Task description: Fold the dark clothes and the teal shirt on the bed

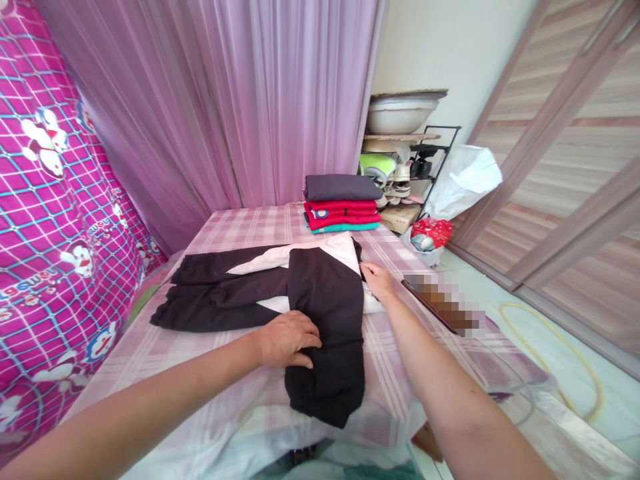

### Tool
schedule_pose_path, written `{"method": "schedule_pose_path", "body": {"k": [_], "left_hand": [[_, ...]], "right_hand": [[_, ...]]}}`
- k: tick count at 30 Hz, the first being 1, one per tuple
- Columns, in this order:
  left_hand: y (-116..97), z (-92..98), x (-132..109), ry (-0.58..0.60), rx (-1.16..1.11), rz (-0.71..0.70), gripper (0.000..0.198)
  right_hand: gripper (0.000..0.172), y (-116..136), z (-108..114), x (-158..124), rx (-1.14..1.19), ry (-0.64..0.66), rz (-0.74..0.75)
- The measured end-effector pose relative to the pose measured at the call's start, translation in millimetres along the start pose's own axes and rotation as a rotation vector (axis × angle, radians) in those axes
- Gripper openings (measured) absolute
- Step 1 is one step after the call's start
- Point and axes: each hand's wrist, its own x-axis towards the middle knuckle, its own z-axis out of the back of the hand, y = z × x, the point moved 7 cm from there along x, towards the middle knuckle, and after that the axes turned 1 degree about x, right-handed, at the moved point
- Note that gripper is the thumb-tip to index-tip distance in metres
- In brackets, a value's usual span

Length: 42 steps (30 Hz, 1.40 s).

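Left hand (290, 341) flat, fingers loosely spread, pressed on black-and-white garment (327, 293) at centre of checked table (250, 227). Right hand (377, 280) open, fingertips touching garment's right edge. Folded stack (341, 203) at far edge.

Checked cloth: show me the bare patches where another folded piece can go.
Free: the checked cloth left of the folded stack, behind the black-and-white garment; also the near-left strip in front of it. Crowded: the middle, where left hand and right hand touch the garment, and the right edge.

folded clothes stack (341, 203) | purple curtain (240, 100) | white basin (400, 113) | white plastic bag (465, 177)
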Motion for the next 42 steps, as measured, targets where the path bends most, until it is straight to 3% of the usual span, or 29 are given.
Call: {"method": "schedule_pose_path", "body": {"k": [3, 5, 8, 10, 11, 14, 16, 17, 19, 23, 25, 27, 30, 33, 35, 37, 39, 42], "left_hand": [[11, -9.3, 4, 0.015, -0.026, 0.070, 0.019], [13, -7.9, 5, -0.006, -0.113, 0.144, 0.019], [23, 10.5, 3, -0.111, -0.449, 0.278, 0.025], [45, 34.3, -8, -0.274, -0.739, 0.401, 0.030], [62, 48.8, -18, -0.399, -0.860, 0.480, 0.031], [121, 92.2, -79, -0.975, -1.011, 0.765, 0.031], [149, 93.6, -127, -1.183, -1.127, 1.020, 0.024], [157, 85.5, -152, -1.248, -1.207, 1.190, 0.020], [164, 75.5, -189, -1.290, -1.244, 1.308, 0.024], [169, 61.9, -230, -1.375, -1.309, 1.336, 0.029], [176, 71.4, -233, -1.341, -1.162, 1.335, 0.028], [186, 92.8, -222, -1.218, -0.858, 1.296, 0.032], [197, 119.5, -175, -0.776, -0.296, 1.079, 0.052], [203, 106.6, -131, -0.283, 0.070, 0.891, 0.063], [209, 94.7, -121, -0.123, 0.161, 0.866, 0.061], [214, 92.8, -122, -0.117, 0.191, 0.895, 0.057], [215, 100.4, -128, -0.208, 0.229, 0.914, 0.056], [211, 107.5, -138, -0.305, 0.317, 0.873, 0.057]], "right_hand": [[0.035, 1, 2, -1, 0.021, -0.024, -0.032], [0.035, 2, 3, -2, 0.031, -0.031, -0.040], [0.034, 3, 4, -2, 0.041, -0.026, -0.046], [0.033, 3, 4, -2, 0.045, -0.020, -0.044], [0.032, 4, 4, -1, 0.048, -0.017, -0.041], [0.032, 6, 5, -1, 0.057, -0.015, -0.031], [0.032, 6, 4, -1, 0.061, -0.016, -0.026], [0.032, 6, 4, -1, 0.065, -0.019, -0.025], [0.032, 5, 4, -1, 0.061, -0.017, -0.019], [0.032, 16, 6, 8, -0.083, 0.031, 0.022], [0.033, 33, 11, 17, -0.209, 0.004, 0.059], [0.034, 61, 14, 28, -0.292, -0.030, 0.138], [0.040, 105, 6, 48, -0.331, -0.018, 0.288], [0.051, 125, -7, 75, -0.351, -0.007, 0.273], [0.058, 121, -16, 93, -0.340, 0.016, 0.180], [0.064, 112, -25, 108, -0.323, 0.070, 0.109], [0.064, 105, -34, 115, -0.340, 0.128, 0.091], [0.047, 95, -43, 115, -0.445, 0.144, 0.100]]}}
